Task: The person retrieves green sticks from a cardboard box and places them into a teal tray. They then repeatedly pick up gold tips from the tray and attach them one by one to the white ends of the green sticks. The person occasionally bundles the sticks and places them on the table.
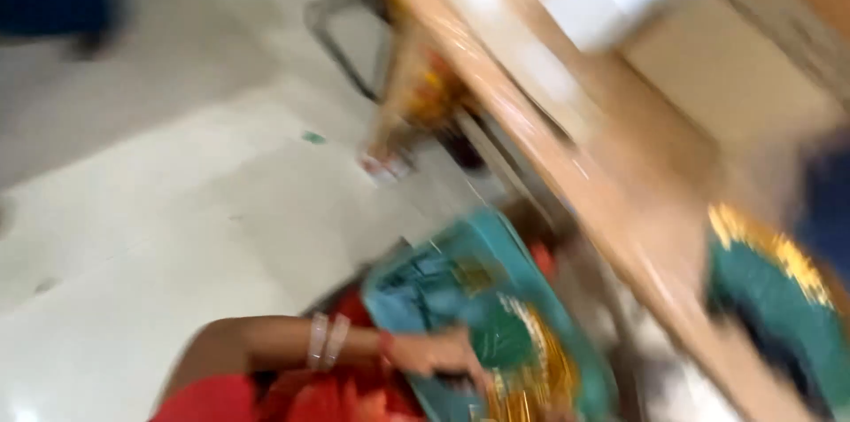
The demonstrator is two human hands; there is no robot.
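Pale floor (177, 236) beside table edge (567, 174), left hand (434, 353) on teal cloth (460, 298).

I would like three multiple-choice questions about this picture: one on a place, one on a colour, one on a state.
1. Where is the teal cloth bundle?
A. on the wooden table
B. low beside the wooden table, over the floor
C. on a chair

2. What colour is the trim on the bundle?
A. silver
B. black
C. gold

3. What is the hand doing?
A. touching the bundle
B. resting flat on the floor
C. holding a cup

Answers:
1 B, it lies below the table edge.
2 C, a yellow-gold band shows.
3 A, the fingers lie on the cloth; blur hides the grip.
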